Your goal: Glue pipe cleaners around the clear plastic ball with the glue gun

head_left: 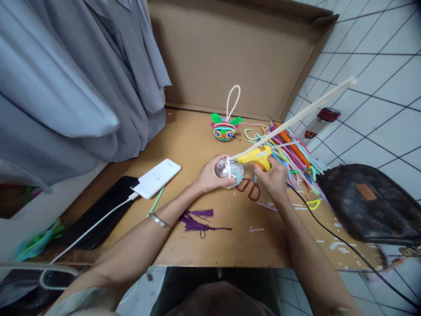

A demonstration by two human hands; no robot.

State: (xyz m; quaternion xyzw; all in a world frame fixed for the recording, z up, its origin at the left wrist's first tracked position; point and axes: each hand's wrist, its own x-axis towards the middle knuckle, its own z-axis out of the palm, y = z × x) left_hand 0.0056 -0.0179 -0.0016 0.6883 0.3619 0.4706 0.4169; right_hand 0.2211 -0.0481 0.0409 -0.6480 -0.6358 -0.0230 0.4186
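Note:
My left hand (212,174) is wrapped round a clear plastic ball (239,173) with pale bits inside or on it. A long cream pipe cleaner (296,117) runs from the ball up to the far right. In my right hand (272,179) is a yellow glue gun (255,156), its nozzle pointing left and meeting the ball near the pipe cleaner's end. A clear glue stick shows at the gun's back. Red-handled scissors (254,192) lie just below the ball, partly hidden. Nearer me are purple tassels (197,221).
Behind the ball sits a colourful animal-face ornament (224,128) with a cream loop. Many coloured pipe cleaners (292,151) are heaped at right, beside a brown patterned bag (371,202). A white power bank (156,179) with a cable lies left. A black cord (325,226) crosses the right side.

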